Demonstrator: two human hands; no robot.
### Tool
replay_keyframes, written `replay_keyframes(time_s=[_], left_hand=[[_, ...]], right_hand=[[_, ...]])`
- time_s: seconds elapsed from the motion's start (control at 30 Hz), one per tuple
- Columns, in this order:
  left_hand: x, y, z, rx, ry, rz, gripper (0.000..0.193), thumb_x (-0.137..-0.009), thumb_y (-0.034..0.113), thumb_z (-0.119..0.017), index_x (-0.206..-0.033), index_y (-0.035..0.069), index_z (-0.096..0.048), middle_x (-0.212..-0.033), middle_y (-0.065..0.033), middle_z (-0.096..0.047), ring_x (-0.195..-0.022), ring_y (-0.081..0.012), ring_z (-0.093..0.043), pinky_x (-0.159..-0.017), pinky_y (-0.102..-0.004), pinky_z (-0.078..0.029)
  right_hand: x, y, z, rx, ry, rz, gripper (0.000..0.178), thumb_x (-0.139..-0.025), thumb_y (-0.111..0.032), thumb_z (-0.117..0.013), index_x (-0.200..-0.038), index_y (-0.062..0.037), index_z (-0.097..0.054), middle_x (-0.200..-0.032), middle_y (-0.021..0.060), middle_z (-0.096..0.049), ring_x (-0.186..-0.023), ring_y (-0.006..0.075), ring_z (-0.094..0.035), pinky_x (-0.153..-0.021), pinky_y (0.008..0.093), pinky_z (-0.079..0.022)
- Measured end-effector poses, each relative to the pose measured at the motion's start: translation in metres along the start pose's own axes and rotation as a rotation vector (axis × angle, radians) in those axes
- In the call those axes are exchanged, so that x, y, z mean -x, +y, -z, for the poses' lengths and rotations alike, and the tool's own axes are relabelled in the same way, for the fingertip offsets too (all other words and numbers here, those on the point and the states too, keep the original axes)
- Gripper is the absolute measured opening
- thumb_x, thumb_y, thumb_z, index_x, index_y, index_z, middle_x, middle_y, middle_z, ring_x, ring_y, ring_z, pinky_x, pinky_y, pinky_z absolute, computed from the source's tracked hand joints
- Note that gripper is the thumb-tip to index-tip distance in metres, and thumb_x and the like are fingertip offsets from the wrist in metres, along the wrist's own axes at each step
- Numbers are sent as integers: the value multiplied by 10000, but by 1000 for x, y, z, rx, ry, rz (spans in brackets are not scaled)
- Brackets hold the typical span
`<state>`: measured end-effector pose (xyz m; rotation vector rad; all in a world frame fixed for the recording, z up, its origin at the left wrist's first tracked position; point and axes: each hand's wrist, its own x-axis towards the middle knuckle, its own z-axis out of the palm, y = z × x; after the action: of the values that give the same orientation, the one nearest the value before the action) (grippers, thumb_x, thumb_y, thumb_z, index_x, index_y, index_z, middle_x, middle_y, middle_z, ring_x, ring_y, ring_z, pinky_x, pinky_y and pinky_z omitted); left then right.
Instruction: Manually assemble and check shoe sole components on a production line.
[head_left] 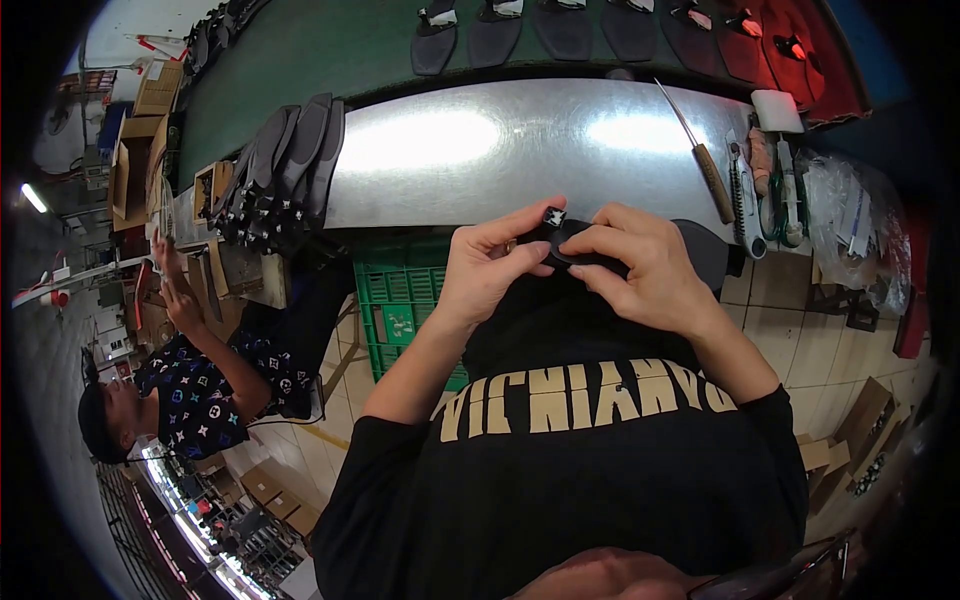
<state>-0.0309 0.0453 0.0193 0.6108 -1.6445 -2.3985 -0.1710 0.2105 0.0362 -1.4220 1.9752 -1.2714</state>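
A black sandal sole [706, 252] is held in front of my chest, just off the near edge of the metal table. Its wide end sticks out to the right, behind my right hand [640, 258]. At its left end a small dark strap piece with a shiny ornament [555, 216] stands up between my fingers. My left hand [487, 262] pinches the sole's left end beside this ornament. The thumb and bent fingers of my right hand press on the sole's edge close by. The fingers cover much of the strap.
Across the metal table [430, 190] lie an awl [705, 165], a utility knife [745, 200] and green-handled scissors [790, 205]. A pile of black sandals [290, 160] stands left. More sandals [570, 35] line the green belt [340, 45]. Below is a green crate [400, 310]; a co-worker [200, 385] sits left.
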Motion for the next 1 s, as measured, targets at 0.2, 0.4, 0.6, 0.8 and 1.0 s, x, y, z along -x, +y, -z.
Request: replay_keyframes(time_s=[0.2,0.4,0.6,0.8,1.0], left_hand=[[-1,0,-2,-64,83,-2,397,-789,-125,-567,-1158,-24,-673,-1177,-186,-668,-918,-160,-694,-658,-222,-604],[-2,-3,-3,-43,125,-24,381,-788,-122,-577,-1140,-24,-681,-1178,-192,-666,-882,-162,-700,-636,-218,-601],[-2,5,9,175,41,255,384,-844,-59,-562,-1219,-25,-632,-1203,-204,-653,-845,-164,-710,-533,-196,-569],[-5,9,7,149,57,203,407,-935,91,-529,-1335,25,-560,-1195,-108,-662,-787,-79,-671,-510,-176,-520],[-8,2,13,28,-1,383,336,-932,89,-483,-1230,25,-623,-961,-44,-645,-748,-73,-617,-570,-197,-546]], right_hand=[[2,1,-5,-36,-28,18,262,-690,-118,-796,-923,-104,-678,-805,60,-569,-745,249,-605,-634,355,-462],[6,7,-19,-71,76,23,240,-685,-113,-792,-885,-101,-659,-795,54,-561,-707,243,-589,-615,345,-450],[10,7,-22,71,166,162,239,-692,-132,-793,-894,-109,-668,-787,57,-553,-691,237,-588,-609,350,-456],[6,5,-24,27,237,161,256,-742,-105,-772,-969,-80,-657,-851,96,-619,-701,259,-618,-608,361,-477],[12,15,-29,-6,229,-14,159,-801,-57,-730,-900,-53,-605,-773,102,-644,-685,282,-631,-610,368,-485]])
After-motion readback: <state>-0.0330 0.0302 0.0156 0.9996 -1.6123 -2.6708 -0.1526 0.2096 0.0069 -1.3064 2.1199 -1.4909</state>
